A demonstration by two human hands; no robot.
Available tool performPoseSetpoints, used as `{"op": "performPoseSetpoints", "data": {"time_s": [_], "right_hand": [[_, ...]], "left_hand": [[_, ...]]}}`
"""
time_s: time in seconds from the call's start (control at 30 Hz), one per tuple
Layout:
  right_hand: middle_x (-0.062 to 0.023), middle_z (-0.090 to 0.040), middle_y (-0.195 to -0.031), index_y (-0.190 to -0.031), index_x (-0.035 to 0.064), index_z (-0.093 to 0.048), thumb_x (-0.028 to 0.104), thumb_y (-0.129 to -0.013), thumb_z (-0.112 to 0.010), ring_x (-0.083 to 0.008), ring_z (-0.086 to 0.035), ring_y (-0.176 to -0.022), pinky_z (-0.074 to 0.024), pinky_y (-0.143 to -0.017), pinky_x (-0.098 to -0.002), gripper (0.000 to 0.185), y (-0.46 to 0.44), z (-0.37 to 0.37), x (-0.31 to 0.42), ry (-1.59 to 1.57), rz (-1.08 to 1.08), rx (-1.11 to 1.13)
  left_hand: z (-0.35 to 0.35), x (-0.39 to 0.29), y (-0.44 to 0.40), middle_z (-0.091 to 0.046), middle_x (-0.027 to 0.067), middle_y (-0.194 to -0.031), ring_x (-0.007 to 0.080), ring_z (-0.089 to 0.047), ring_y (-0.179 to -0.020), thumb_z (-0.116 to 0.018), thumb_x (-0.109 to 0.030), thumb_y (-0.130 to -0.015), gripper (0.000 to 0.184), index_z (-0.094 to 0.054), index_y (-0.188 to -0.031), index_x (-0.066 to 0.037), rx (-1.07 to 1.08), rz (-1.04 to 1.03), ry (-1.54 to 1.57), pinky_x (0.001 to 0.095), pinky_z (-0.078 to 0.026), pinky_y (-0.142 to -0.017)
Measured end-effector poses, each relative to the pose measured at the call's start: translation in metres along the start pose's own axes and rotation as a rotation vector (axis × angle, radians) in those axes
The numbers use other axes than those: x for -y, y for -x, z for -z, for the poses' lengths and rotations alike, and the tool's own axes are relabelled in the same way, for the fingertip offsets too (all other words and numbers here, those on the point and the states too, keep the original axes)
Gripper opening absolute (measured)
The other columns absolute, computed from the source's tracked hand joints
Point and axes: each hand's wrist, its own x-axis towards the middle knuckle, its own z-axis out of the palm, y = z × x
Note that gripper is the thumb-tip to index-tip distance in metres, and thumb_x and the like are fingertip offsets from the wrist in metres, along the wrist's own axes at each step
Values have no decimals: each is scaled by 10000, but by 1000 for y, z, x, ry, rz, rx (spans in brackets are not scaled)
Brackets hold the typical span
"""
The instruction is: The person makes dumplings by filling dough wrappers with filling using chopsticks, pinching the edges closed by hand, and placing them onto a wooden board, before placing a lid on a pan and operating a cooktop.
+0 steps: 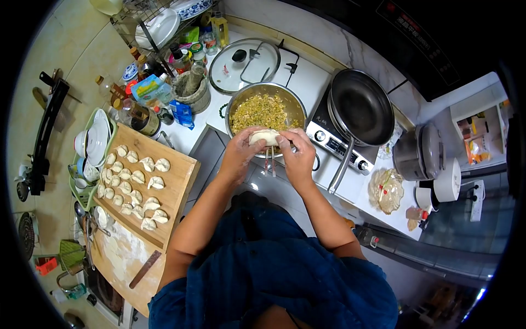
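Note:
A pale dumpling (264,137) is pinched between my left hand (239,152) and my right hand (296,155), the fingers of both closed on its edges. Both hands are over the near rim of a steel bowl (301,104) of chopped yellow-green filling (262,111). Two thin chopsticks (273,163) stick out toward me below the dumpling; their far ends are hidden. To my left, rows of several shaped dumplings (125,174) lie on a wooden board (178,171).
A floured board (118,253) with a brown stick (144,270) lies nearer me at left. Right of the bowl, a black frying pan (361,104) sits on an induction cooker (329,143), its handle toward me. A glass lid (230,68) and a stone mortar (193,98) stand behind.

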Motion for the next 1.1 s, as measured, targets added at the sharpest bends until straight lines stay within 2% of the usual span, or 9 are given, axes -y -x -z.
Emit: {"op": "performPoseSetpoints", "data": {"time_s": [0.2, 0.4, 0.47, 0.5, 0.6, 0.7, 0.87, 0.97, 1.1], "right_hand": [[-140, -609, -810, -893, -34, -667, 63, -811, -654, -241, -600, -737, -472, -672, -308, 128, 2, -1, -6, 43, 72, -76], [-144, -605, -801, -894, -28, -672, 64, -796, -662, -261, -596, -735, -475, -681, -329, 134, -1, 3, -3, 47, 73, 23], [-133, -602, -796, -885, -31, -669, 93, -813, -664, -236, -588, -745, -466, -700, -315, 144, -1, 3, -9, 43, 92, 23], [-127, -600, -793, -881, -33, -668, 108, -822, -664, -223, -584, -749, -461, -710, -309, 153, -2, 3, -8, 42, 101, 23], [-137, -600, -769, -849, -22, -666, 74, -784, -673, -260, -594, -725, -469, -660, -333, 116, -7, 0, 3, 37, 122, 0], [-136, -603, -777, -842, -21, -665, 75, -778, -676, -260, -601, -744, -475, -676, -333, 116, -6, 4, 3, 11, 18, 126], [-138, -607, -783, -851, -16, -673, 60, -770, -674, -267, -604, -738, -478, -665, -336, 112, -11, 1, 3, 21, 140, 97], [-143, -609, -786, -857, -19, -674, 51, -760, -678, -276, -602, -737, -480, -668, -344, 120, -11, 2, 3, 34, 176, 132], [-148, -608, -782, -864, -20, -674, 43, -750, -685, -282, -600, -743, -479, -675, -353, 131, -12, 0, 4, 38, 183, 96]], "left_hand": [[3, 3, -2, -599, 105, -1076, 161, -582, -956, -633, -60, -850, 336, -535, -1161, 22, 10, 0, -48, 276, -478, -844], [1, -3, -1, -598, 101, -1074, 159, -581, -966, -638, -49, -843, 334, -538, -1155, 14, 66, -61, -108, 275, -477, -850], [0, -5, 0, -599, 101, -1073, 155, -579, -969, -638, -49, -845, 329, -532, -1151, 8, 65, -40, -104, 273, -475, -850], [0, -6, 0, -599, 101, -1073, 153, -578, -971, -637, -49, -846, 338, -519, -1158, 6, 66, -45, -119, 272, -473, -852], [2, -8, -1, -599, 102, -1071, 146, -573, -981, -638, -49, -849, 371, -479, -1180, 1, 88, -81, -183, 271, -469, -856], [5, -7, -3, -600, 105, -1070, 143, -568, -996, -640, -50, -850, 410, -444, -1206, 1, 123, -138, -268, 269, -468, -854], [5, -13, -1, -597, 110, -1090, 142, -564, -1010, -651, -50, -839, 454, -429, -1232, 2, 116, -164, -348, 269, -472, -847], [5, -17, -3, -595, 113, -1102, 138, -571, -988, -667, -50, -820, 497, -422, -1250, -4, 128, -200, -502, 271, -478, -836], [7, -16, 0, -607, 102, -1091, 132, -580, -961, -683, -70, -805, 531, -422, -1264, -16, 135, -181, -447, 275, -483, -821]]}}
